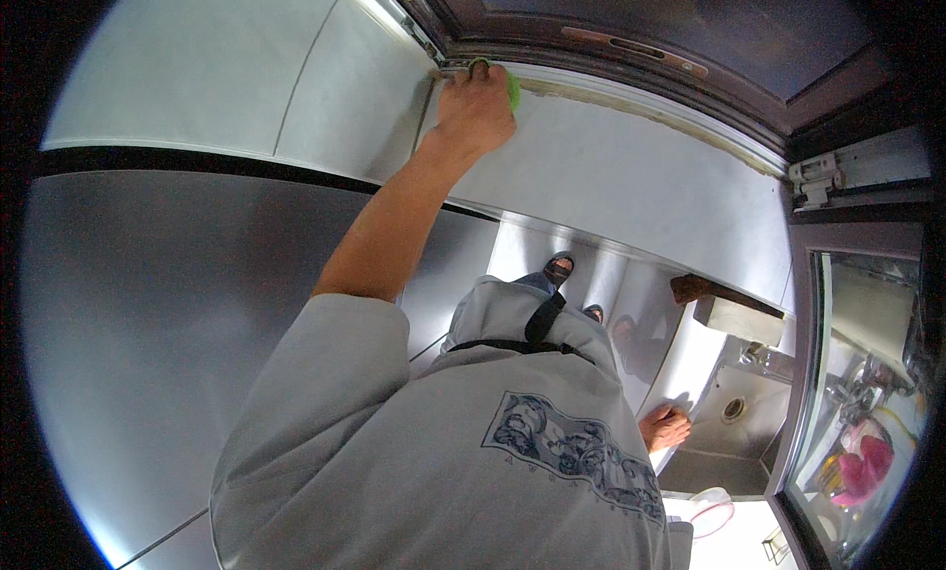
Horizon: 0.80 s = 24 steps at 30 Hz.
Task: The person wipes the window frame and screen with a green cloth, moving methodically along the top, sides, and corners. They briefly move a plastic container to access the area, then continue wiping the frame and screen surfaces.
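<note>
My left hand [477,104] reaches up to the bottom corner of a dark window frame [635,51] and grips a green cloth or sponge [514,90]. The cloth is pressed at the pale window track, by the left end of the tiled sill [606,156]; my fingers hide part of it. Along the track runs a rough, yellowish sealant line [650,112]. Lower right, my right hand [665,426] rests on the white counter edge [687,356] beside a steel sink [746,415]. Its fingers look curled, and whether they grip the edge is unclear.
An open window sash [802,363] stands at the right, with a hinge [817,178] above it. A brown block [689,289] and a pale box-like object [739,320] sit near the faucet [765,359]. Large grey panels [185,274] flank my left side.
</note>
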{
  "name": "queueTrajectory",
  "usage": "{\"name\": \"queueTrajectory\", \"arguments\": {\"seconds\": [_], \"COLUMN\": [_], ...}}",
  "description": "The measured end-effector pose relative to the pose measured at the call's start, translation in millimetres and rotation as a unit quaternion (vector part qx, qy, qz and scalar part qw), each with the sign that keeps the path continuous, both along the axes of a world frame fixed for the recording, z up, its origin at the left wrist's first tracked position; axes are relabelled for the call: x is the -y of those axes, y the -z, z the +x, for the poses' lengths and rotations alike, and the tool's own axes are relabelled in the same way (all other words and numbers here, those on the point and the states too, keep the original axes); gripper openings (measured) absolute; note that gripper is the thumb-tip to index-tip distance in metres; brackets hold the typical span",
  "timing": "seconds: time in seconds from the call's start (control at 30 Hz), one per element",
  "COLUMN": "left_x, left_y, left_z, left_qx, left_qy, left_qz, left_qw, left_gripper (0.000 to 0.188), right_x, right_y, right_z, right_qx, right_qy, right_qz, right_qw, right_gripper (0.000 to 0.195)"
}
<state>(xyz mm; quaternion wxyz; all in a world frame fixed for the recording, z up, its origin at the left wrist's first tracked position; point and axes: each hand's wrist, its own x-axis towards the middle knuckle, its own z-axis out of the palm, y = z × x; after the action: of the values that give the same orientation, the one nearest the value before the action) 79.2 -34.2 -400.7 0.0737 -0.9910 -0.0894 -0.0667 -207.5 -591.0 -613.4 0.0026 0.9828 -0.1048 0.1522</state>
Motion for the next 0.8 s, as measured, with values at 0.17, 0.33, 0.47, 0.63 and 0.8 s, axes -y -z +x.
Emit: {"name": "queueTrajectory", "arguments": {"seconds": [0.17, 0.33, 0.47, 0.63, 0.8], "left_x": [7.4, 12.1, 11.3, 7.6, 1.3], "left_y": [-14.4, -19.8, -18.8, -15.6, -20.7], "left_z": [21.2, 23.7, 24.7, 30.3, 32.3], "left_qx": [-0.092, -0.157, -0.17, -0.171, -0.159], "left_qy": [-0.048, -0.009, -0.023, -0.05, -0.088], "left_qz": [0.004, 0.027, 0.033, 0.019, -0.052], "left_qw": [0.995, 0.987, 0.985, 0.984, 0.982], "left_gripper": [0.045, 0.046, 0.046, 0.045, 0.04], "right_x": [-2.0, -2.3, -7.9, -2.2, -0.9], "right_y": [-0.2, -3.2, -10.8, -5.8, -5.4], "right_z": [-0.6, 0.0, 7.2, 3.4, 2.9], "right_qx": [0.005, -0.009, -0.001, -0.018, -0.027], "right_qy": [0.007, 0.022, 0.024, 0.026, 0.023], "right_qz": [0.018, 0.035, 0.053, 0.046, 0.042], "right_qw": [1.0, 0.999, 0.998, 0.998, 0.999], "right_gripper": [0.036, 0.039, 0.039, 0.036, 0.026]}}
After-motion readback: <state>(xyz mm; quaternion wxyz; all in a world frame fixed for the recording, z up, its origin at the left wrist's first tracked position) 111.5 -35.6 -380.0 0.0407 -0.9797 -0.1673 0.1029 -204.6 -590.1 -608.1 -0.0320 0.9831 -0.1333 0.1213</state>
